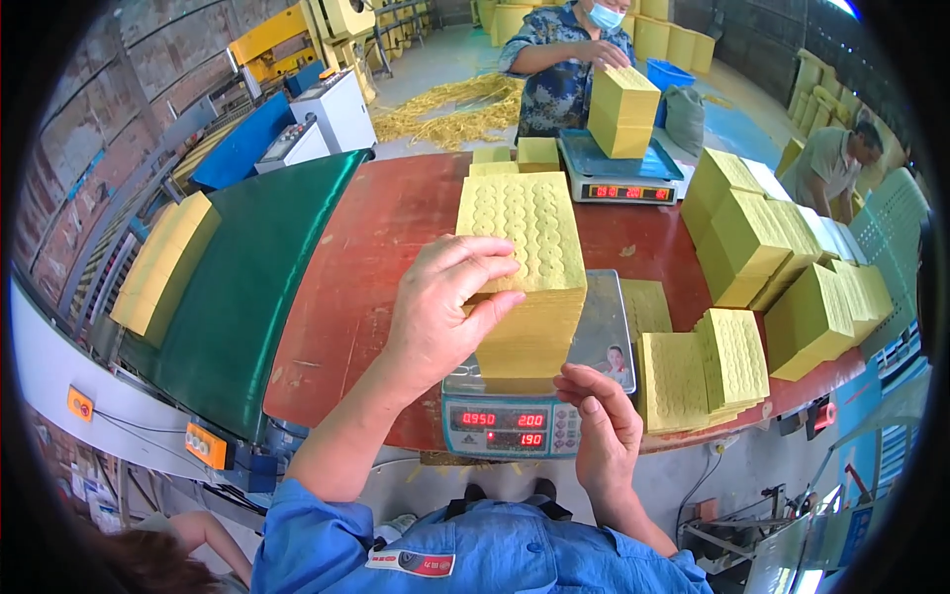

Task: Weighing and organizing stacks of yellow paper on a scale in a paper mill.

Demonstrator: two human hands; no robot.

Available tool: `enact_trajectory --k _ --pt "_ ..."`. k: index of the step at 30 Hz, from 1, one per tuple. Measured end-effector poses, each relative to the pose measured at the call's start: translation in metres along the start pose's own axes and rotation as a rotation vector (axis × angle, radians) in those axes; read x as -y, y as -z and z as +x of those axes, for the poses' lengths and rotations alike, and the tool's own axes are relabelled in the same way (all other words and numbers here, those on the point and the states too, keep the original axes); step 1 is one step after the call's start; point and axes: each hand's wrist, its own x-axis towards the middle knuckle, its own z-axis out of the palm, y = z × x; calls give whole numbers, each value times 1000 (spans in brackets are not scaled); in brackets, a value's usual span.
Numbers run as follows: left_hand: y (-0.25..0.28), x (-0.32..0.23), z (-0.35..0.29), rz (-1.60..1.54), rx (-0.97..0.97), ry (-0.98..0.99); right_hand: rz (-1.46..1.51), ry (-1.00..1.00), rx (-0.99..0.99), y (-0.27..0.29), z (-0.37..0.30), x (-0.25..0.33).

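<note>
A tall stack of yellow paper (529, 327), its top sheet embossed with rows of coin-like rings, stands on a digital scale (606, 307) at the table's near edge. My left hand (450, 297) lies over the stack's near left corner, fingers stretched across the top and the thumb apart by the near edge. Whether the thumb presses on the paper cannot be made out. Just right of the stack's base, above the scale's near right corner, my right hand (602, 421) has loosely bent fingers and nothing visible in it. Red digits glow on the scale's front panel.
Yellow paper stacks (737, 233) line the red table's (327, 297) right side; lower piles (673, 381) sit beside my scale. Left is a green conveyor belt (247, 267) carrying a paper block (168, 262). Across, a masked co-worker holds a stack (623, 114) on another scale (618, 178).
</note>
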Motion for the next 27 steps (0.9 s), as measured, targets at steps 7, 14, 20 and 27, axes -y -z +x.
enact_trajectory --k 7,14,20,27 --pt "-1 2 1 109 -10 -100 -102 183 113 -13 27 20" --pt "-4 1 4 164 -45 -188 -108 295 152 -20 44 30" --pt "-3 -1 5 143 -116 -196 -88 287 136 -23 47 31" --pt "1 -20 -11 147 -204 -272 112 83 44 -29 47 40"
